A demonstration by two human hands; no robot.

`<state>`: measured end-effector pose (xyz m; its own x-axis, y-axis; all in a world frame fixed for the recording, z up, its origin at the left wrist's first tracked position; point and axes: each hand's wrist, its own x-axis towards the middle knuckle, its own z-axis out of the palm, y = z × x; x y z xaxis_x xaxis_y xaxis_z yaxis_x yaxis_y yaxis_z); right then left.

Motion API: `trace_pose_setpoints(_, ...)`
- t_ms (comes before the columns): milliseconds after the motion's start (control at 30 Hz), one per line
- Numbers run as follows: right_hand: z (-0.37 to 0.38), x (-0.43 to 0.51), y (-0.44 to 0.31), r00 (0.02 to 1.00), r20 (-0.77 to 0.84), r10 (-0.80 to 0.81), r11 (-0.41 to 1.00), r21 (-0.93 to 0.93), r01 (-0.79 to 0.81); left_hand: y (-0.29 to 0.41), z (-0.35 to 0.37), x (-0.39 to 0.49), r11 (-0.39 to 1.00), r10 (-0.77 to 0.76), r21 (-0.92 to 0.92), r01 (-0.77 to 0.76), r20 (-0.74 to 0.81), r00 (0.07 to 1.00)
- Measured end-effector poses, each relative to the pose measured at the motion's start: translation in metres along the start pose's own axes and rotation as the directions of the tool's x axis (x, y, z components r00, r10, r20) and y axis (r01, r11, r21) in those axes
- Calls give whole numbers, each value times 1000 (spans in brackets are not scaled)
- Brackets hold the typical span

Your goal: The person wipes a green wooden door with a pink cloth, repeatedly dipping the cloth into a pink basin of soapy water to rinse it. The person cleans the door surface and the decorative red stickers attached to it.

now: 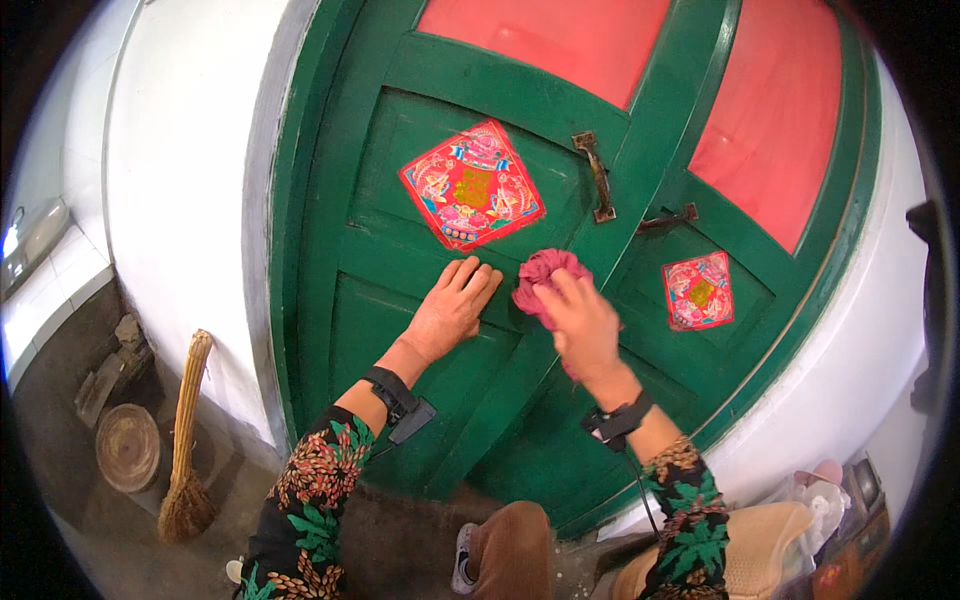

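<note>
A crumpled pink cloth [546, 279] is bunched in my right hand [583, 322], which presses it against a green double door [420, 259] near the seam between its leaves. My right hand is slightly blurred. To its left, my left hand [450, 307] rests on the door's middle rail with the fingers bent and no object visible in it. Just above my hands, a red printed paper diamond [474, 187] is stuck to the left leaf. A smaller matching paper [699, 291] is on the right leaf. Two worn metal pull handles [598, 178] flank the seam.
A straw broom [187, 442] leans against the white wall [180, 187] at left, beside a round lidded container [129, 448]. Pink panels [555, 41] fill the door's upper part. At lower right are a beige woven item [769, 544] and plastic bags [825, 510].
</note>
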<state>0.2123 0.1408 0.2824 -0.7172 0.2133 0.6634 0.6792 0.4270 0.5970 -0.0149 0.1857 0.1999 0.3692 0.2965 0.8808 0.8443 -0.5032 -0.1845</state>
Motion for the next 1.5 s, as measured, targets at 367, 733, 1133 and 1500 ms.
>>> trace_pose_setpoints(367, -6, 10, -8, 985, -99, 138, 973, 200, -116, 2, -3, 0, 999, -9, 50, 9, 3, 1000)
trace_pose_setpoints(733, 22, 5, -35, 979, -50, 197, 967, 172, -186, 0, -1, 1, 999, -9, 35, 8, 28, 1000)
trace_pose_setpoints(1133, 26, 10, -54, 977, -22, 214, 900, 394, -188, -2, -8, -2, 976, -44, -213, 32, -55, 998)
trace_pose_setpoints(1500, -8, -36, -30, 633, 542, 552, -361, 840, -404, -3, -31, 2, 935, -45, -353, 48, 14, 999)
